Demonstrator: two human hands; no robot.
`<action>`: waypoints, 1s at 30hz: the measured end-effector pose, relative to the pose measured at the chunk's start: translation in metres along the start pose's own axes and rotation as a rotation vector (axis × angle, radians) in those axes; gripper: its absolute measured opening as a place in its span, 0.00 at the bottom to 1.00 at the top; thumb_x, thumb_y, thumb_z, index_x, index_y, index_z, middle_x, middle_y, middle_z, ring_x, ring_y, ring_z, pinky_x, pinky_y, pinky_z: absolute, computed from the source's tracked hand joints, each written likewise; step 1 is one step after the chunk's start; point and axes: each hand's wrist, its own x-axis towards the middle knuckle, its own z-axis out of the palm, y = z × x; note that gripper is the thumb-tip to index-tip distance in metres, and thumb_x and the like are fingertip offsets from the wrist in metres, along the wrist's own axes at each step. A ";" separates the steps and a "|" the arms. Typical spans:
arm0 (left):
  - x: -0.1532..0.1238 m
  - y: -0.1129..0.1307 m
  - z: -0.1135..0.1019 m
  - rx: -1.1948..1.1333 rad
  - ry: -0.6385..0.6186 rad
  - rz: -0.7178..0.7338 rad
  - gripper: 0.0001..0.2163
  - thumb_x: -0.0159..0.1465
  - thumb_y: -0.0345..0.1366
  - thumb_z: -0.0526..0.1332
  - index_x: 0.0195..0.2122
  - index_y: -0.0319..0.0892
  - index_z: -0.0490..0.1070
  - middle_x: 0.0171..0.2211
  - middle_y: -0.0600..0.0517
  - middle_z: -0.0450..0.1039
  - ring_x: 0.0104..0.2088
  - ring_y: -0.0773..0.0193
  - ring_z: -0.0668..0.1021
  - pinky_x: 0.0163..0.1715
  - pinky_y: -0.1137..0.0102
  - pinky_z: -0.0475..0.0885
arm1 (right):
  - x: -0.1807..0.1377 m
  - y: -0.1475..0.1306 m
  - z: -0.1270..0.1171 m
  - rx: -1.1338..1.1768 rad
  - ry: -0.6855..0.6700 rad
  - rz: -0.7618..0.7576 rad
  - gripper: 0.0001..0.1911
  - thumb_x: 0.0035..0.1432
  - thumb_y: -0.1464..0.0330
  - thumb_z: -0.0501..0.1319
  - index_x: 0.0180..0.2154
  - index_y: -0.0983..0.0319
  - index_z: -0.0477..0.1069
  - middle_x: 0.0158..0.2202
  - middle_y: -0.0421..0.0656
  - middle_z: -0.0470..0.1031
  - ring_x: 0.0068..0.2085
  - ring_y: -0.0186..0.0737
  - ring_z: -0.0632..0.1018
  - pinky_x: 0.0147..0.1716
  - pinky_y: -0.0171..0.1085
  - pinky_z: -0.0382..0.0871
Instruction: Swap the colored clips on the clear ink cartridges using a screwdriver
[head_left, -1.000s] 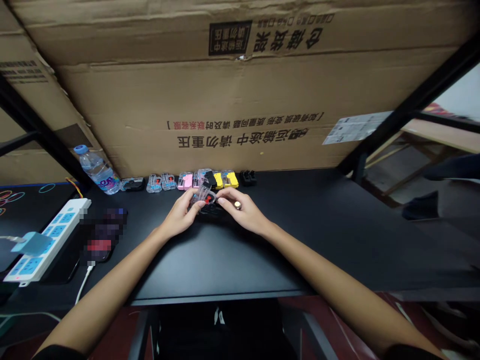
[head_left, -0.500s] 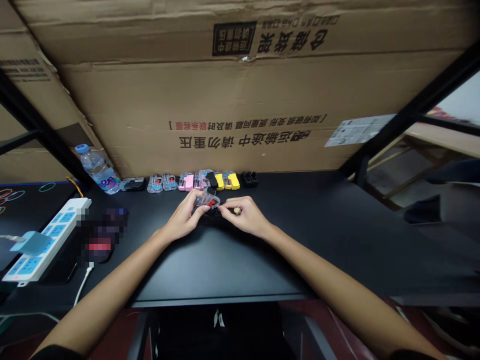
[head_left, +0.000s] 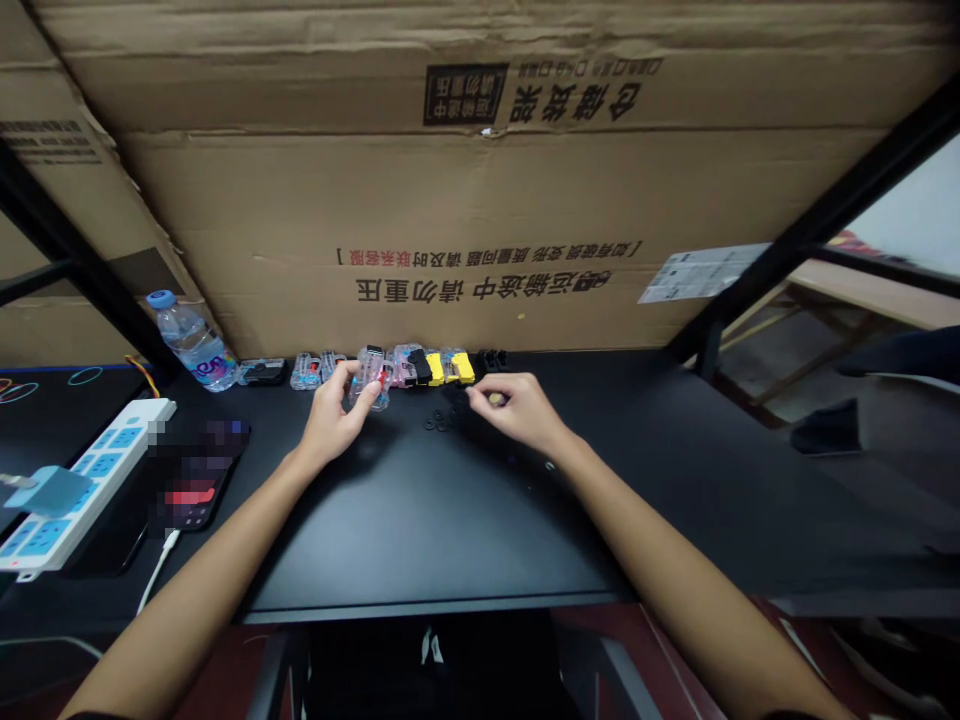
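My left hand [head_left: 334, 415] is closed on a small clear plastic part with a red spot [head_left: 373, 381], held just above the black table [head_left: 465, 520] near the back row. My right hand [head_left: 517, 407] rests to the right with its fingers curled; a small round thing shows at its fingertips, too small to name. Between the hands lie a few small black rings [head_left: 441, 418]. Along the cardboard stands a row of small parts [head_left: 409, 366]: clear, pink, black and yellow ones.
A large cardboard box [head_left: 465, 190] walls off the back. A water bottle [head_left: 193, 345] stands at the back left. A white power strip [head_left: 67, 490] and a phone on a cable [head_left: 191, 490] lie at the left. Black frame bars run at both sides.
My hands have drawn apart. The left one carried the clear part left and back toward the row; the right one moved right, uncovering the small black rings.
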 end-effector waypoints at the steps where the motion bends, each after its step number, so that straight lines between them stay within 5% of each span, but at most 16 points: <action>1: 0.002 -0.002 -0.004 0.027 -0.010 -0.020 0.12 0.71 0.47 0.61 0.45 0.44 0.69 0.36 0.52 0.79 0.29 0.65 0.72 0.33 0.69 0.68 | 0.001 0.011 -0.009 -0.061 0.046 0.064 0.19 0.64 0.57 0.62 0.27 0.61 0.80 0.25 0.43 0.78 0.29 0.41 0.76 0.32 0.37 0.66; 7: 0.010 -0.009 -0.019 0.129 -0.163 -0.133 0.21 0.69 0.49 0.63 0.58 0.45 0.65 0.30 0.56 0.78 0.23 0.66 0.70 0.29 0.70 0.64 | 0.006 0.056 -0.060 -0.451 0.263 0.482 0.18 0.61 0.59 0.60 0.29 0.62 0.82 0.28 0.53 0.82 0.34 0.52 0.81 0.34 0.40 0.67; 10: 0.012 -0.014 -0.024 0.177 -0.256 -0.159 0.26 0.68 0.49 0.63 0.64 0.46 0.63 0.26 0.59 0.74 0.26 0.62 0.75 0.34 0.69 0.68 | 0.011 0.059 -0.060 -0.538 0.192 0.651 0.16 0.61 0.61 0.61 0.30 0.61 0.83 0.31 0.57 0.83 0.35 0.56 0.82 0.33 0.41 0.67; 13: 0.014 -0.024 -0.030 0.182 -0.381 -0.239 0.23 0.66 0.51 0.63 0.58 0.49 0.67 0.25 0.59 0.72 0.25 0.62 0.76 0.33 0.68 0.69 | 0.018 0.059 -0.044 -0.547 0.094 0.703 0.15 0.63 0.62 0.61 0.33 0.61 0.84 0.36 0.57 0.85 0.38 0.56 0.83 0.35 0.41 0.69; 18: 0.014 -0.041 -0.037 0.127 -0.567 -0.435 0.20 0.62 0.54 0.65 0.47 0.49 0.65 0.24 0.59 0.75 0.22 0.60 0.79 0.28 0.68 0.71 | 0.024 0.072 -0.026 -0.499 0.043 0.660 0.23 0.70 0.55 0.56 0.35 0.61 0.84 0.38 0.57 0.85 0.41 0.53 0.84 0.37 0.40 0.68; 22: 0.013 -0.037 -0.041 0.403 -0.544 -0.424 0.18 0.64 0.56 0.62 0.45 0.48 0.66 0.27 0.52 0.79 0.29 0.53 0.82 0.32 0.66 0.70 | 0.021 0.075 -0.027 -0.477 0.091 0.591 0.26 0.72 0.53 0.53 0.39 0.62 0.84 0.40 0.57 0.85 0.42 0.54 0.83 0.37 0.40 0.67; 30: 0.018 -0.016 -0.047 0.807 -0.553 -0.470 0.17 0.67 0.53 0.56 0.38 0.46 0.74 0.43 0.40 0.83 0.45 0.41 0.84 0.43 0.57 0.74 | 0.020 0.015 -0.016 -0.421 0.199 0.167 0.17 0.66 0.64 0.57 0.45 0.58 0.84 0.39 0.50 0.84 0.39 0.51 0.83 0.37 0.41 0.73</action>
